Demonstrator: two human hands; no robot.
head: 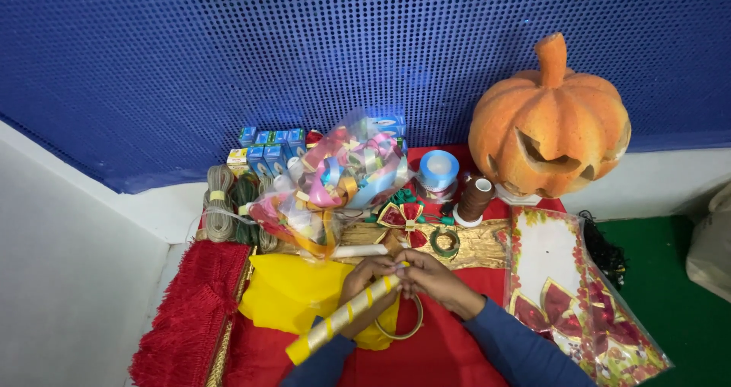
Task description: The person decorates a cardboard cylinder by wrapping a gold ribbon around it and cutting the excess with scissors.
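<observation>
L hand: wrapped round gold-and-yellow striped roll, mid-length
R hand: fingertips pinching roll's top end, touching L hand
Roll: tilted, low end bottom-left, over yellow cloth
Ring: under hands, on red surface
Behind: bag of ribbons, brown thread spool, orange pumpkin

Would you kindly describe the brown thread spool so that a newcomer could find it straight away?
Start at the big orange carved pumpkin against the blue wall. Just to its lower left, on the red cloth, stands the brown thread spool, upright beside a pale blue tape roll. It alone is dark brown, with a white core showing on top.
</observation>
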